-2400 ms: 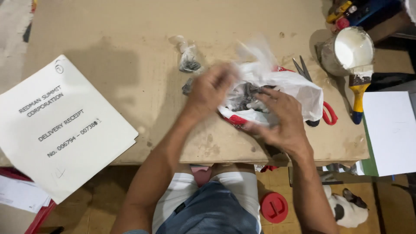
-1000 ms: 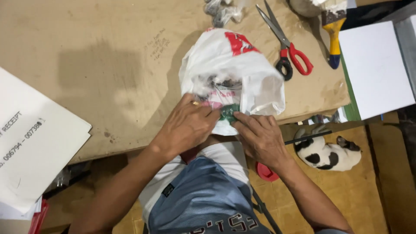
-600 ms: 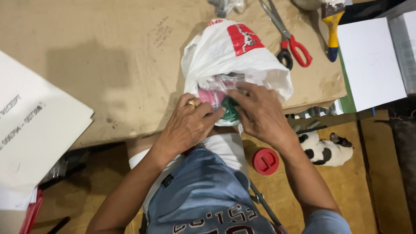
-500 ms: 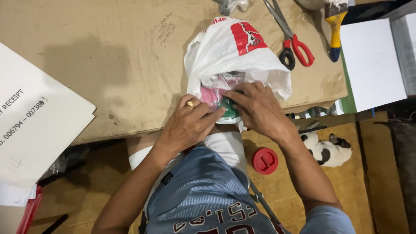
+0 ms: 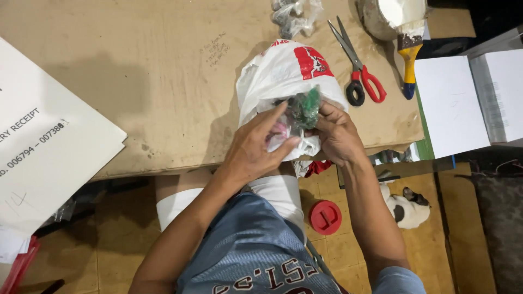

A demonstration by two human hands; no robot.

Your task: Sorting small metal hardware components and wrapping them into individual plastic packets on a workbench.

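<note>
Fingers (image 5: 280,117) of the left hand (image 5: 256,149) and right hand (image 5: 338,133) pinched a small clear packet of green pieces (image 5: 304,106) at the mouth of a soft white plastic bag (image 5: 283,76), near the brown worktop (image 5: 136,71) edge; it looked light and crinkly, probably best gripped by its gathered top.

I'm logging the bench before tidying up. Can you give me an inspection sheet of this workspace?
Surface: brown board tabletop, scuffed and stained.
Job's things: white plastic bag with red print; small clear packet of green pieces at its mouth.
Clutter: scissors, paintbrush, white papers, clear bags.
Hands: left hand and right hand both grip the packet.
Cables: nothing seen.
Surroundings: red lid and a small animal on the floor.
</note>
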